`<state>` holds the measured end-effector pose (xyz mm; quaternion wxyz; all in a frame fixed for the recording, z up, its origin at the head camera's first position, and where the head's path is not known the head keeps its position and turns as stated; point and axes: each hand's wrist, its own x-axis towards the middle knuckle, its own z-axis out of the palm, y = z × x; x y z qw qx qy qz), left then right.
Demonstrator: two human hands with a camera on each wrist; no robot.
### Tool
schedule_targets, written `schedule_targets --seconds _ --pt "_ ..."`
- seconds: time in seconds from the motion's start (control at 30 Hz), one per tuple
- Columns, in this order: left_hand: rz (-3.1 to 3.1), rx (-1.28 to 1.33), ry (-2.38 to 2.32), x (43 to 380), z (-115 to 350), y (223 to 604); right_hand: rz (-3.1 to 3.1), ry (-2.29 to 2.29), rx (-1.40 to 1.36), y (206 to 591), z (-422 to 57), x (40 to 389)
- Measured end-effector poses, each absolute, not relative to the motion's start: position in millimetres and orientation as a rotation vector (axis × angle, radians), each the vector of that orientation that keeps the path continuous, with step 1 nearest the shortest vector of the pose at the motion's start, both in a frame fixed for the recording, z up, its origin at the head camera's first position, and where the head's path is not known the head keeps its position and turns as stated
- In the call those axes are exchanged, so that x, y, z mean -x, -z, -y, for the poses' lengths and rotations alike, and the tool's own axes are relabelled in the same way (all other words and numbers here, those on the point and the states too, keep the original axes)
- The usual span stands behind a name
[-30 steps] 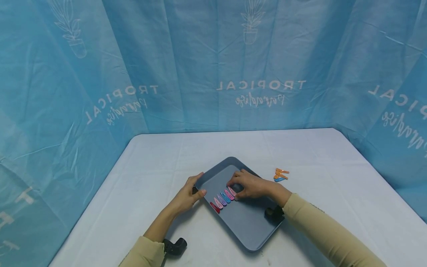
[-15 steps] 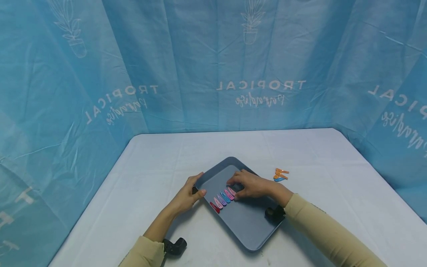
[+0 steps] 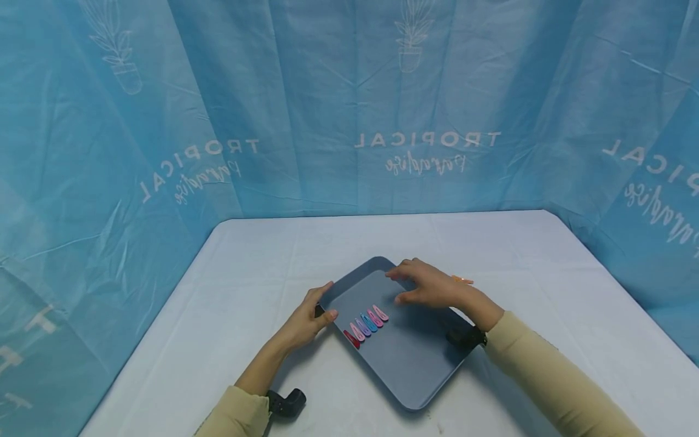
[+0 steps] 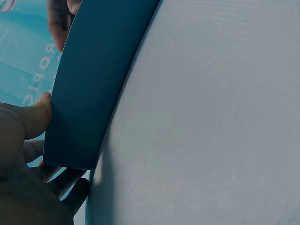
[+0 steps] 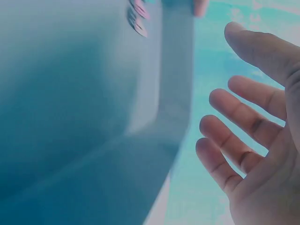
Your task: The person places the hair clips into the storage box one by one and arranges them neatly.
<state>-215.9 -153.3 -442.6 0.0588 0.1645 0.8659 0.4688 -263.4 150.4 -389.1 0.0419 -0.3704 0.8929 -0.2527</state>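
A grey rectangular tray (image 3: 415,379) lies at an angle on the table. My left hand (image 3: 303,320) grips its left corner, thumb at the rim and fingers round the outside; the left wrist view shows the tray's side wall (image 4: 96,84) against that hand. Inside the tray, several snap hair clips (image 3: 366,326) in pink, blue, purple and red lie side by side in a slanting row. Above the tray's far right side hovers my right hand (image 3: 431,286), its fingers spread and holding nothing. In the right wrist view its palm and fingers (image 5: 220,140) show bare beside the tray.
An orange clip (image 3: 462,280) on the table pokes out from behind the right hand, which hides whatever lies close to it. White cloth (image 3: 262,255) covers the table, and a blue printed curtain (image 3: 327,109) hangs around it.
My right hand has let go of the pink hair clip at the row's far end and moved up and right. It now covers part of the orange and blue clips. The left hand stays put.
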Motion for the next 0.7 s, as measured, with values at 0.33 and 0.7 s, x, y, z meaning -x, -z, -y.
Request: schedule_targets --seconds 0.33,0.7 --pt "-2.624 -0.499 -1.409 216.0 153.6 443.0 -2.844 0.914 0.990 378.8 -194.7 265.7" --pt "-2.641 -0.487 -1.407 214.5 152.8 441.9 -2.879 0.972 0.856 394.7 -230.4 264.1"
